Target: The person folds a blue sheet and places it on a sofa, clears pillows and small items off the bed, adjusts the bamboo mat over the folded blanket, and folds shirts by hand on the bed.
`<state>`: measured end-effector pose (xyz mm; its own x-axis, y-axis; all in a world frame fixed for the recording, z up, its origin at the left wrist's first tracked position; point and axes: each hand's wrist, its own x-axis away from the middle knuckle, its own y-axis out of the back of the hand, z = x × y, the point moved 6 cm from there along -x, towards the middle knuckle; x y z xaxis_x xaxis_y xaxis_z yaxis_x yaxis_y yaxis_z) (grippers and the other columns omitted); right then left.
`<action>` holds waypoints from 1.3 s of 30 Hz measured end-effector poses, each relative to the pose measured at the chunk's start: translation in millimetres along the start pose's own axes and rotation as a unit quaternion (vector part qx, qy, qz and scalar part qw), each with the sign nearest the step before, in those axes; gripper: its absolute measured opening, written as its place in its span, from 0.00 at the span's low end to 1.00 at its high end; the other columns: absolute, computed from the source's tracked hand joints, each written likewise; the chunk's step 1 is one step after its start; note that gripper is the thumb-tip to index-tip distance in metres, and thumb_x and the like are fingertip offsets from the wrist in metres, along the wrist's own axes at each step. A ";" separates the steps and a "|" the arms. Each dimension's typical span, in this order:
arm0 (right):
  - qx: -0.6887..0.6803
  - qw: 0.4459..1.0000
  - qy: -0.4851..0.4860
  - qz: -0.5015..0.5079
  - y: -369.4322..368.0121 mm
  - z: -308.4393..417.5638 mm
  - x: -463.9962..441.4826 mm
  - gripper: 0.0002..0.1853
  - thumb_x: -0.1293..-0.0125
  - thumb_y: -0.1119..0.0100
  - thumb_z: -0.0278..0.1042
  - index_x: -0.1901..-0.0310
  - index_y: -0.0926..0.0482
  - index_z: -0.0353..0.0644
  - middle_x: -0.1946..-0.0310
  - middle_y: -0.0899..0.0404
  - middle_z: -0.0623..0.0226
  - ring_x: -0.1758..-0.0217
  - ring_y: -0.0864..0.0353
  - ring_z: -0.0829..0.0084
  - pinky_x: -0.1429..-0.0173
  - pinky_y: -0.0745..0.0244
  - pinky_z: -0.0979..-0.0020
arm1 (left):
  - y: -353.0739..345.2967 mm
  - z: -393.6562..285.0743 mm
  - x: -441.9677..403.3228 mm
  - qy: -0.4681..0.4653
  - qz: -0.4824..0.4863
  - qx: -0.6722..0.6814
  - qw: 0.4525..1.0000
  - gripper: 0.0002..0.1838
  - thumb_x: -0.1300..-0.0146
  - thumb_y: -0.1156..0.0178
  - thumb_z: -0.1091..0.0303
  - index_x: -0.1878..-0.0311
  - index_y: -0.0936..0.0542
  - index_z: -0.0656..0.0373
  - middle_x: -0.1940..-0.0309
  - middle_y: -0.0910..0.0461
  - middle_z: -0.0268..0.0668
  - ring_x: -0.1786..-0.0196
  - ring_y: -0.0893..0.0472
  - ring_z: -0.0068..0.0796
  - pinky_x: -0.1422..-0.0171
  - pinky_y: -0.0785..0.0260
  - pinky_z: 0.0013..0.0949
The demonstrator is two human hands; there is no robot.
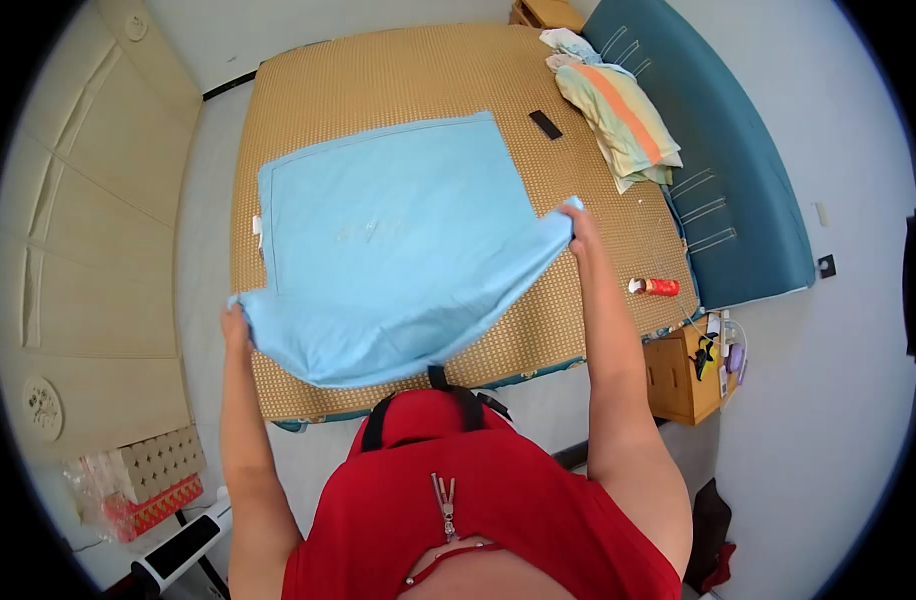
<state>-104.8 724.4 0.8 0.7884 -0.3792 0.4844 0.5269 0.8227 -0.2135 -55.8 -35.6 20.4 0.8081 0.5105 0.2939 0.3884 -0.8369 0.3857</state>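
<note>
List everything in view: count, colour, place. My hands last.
Woven bed mat: one, tan, centre
Padded headboard: one, teal, right
Striped fabric pillow: one, yellow-green and orange, by headboard
Slim rectangular object: one, black, near pillow
Rectangular fabric cloth: one, light blue, partly on mat
Cylindrical packet: one, red, on mat, right
Wooden bedside cabinets: two, brown, flanking headboard
Panelled cupboard front: one, cream, left
Patterned boxes: at least two, beige and red, lower left
Cloth top: one, red, lower centre
Left hand: one, bare, gripping cloth's left corner
Right hand: one, bare, gripping cloth's right corner

I see a stripy pillow (pixel 623 115) by the blue headboard (pixel 728 150). A flat black thing (pixel 545 125) lies near it, a red tube (pixel 661 287) near the cupboard (pixel 674 385).
</note>
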 end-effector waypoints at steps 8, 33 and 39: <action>-0.032 0.991 0.002 -0.129 135.1 -27.1 65.2 0.19 0.44 0.43 0.23 0.49 0.28 0.31 0.55 0.24 0.55 0.54 0.24 0.62 0.49 0.26 0.64 | 85.3 123.8 38.8 0.009 -0.045 -0.112 0.993 0.18 0.42 0.56 0.75 0.49 0.27 0.68 0.64 0.23 0.40 0.61 0.24 0.29 0.57 0.30 0.34; 0.301 0.794 -0.357 -0.389 344.7 -191.5 263.0 0.05 0.42 0.45 0.28 0.74 0.28 0.38 0.84 0.35 0.64 0.82 0.33 0.70 0.81 0.30 0.67 | 145.9 348.9 240.5 0.450 0.071 -0.331 0.827 0.06 0.48 0.49 0.78 0.68 0.26 0.71 0.78 0.25 0.56 0.82 0.23 0.49 0.84 0.32 0.52; 0.323 0.884 -0.256 -0.221 259.9 -126.2 99.2 0.11 0.41 0.52 0.35 0.66 0.26 0.36 0.77 0.27 0.60 0.80 0.27 0.66 0.80 0.27 0.64 | 110.4 304.9 63.4 0.410 -0.072 0.037 0.908 0.10 0.40 0.51 0.64 0.63 0.23 0.59 0.72 0.23 0.41 0.75 0.23 0.36 0.76 0.29 0.44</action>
<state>150.4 847.1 -113.7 0.2158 -0.6189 0.7553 0.3263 0.7747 0.5416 173.3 -155.8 -185.0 0.1570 0.5650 0.8100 0.5175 -0.7456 0.4198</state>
